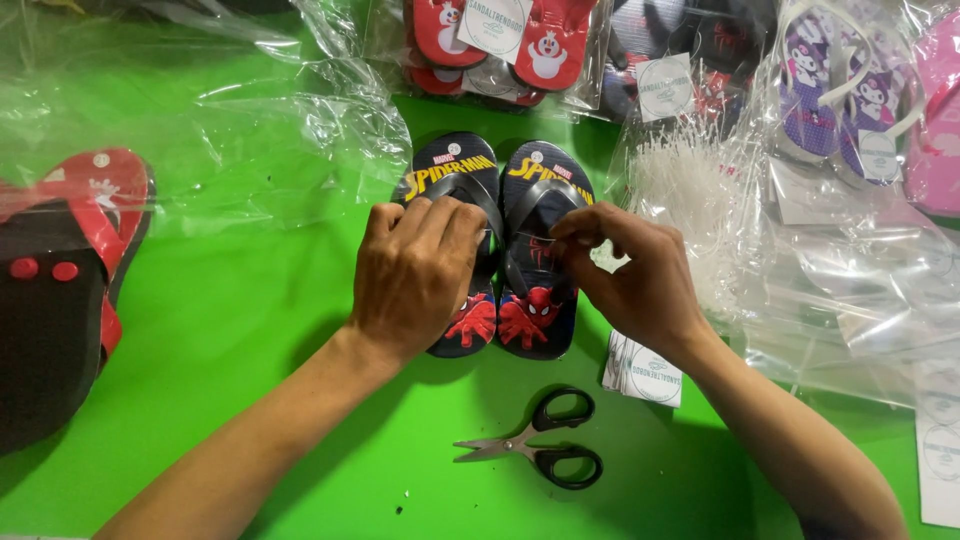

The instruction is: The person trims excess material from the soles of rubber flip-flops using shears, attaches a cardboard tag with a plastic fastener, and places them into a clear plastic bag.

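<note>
A bright green table (230,330) fills the view, with a pair of dark blue children's flip-flops (500,250) lying side by side, soles down, at its centre. Left of the flip-flops, at the table's edge, lies a black and red sandal (60,290) under crumpled clear plastic sheeting (230,130). Beyond and to the right of the flip-flops sit bagged sandals (850,100) in purple, pink and red. The left hand (415,275) rests palm down on the left flip-flop, fingers curled over its strap, pressing it in place. The right hand (630,275) hovers over the right flip-flop's strap, fingertips pinched together on a thin clear plastic tie and a small white tag (608,258). Just below the flip-flops lie black-handled scissors (540,447), blades slightly parted, and to their right a stack of white round-printed labels (645,370).
</note>
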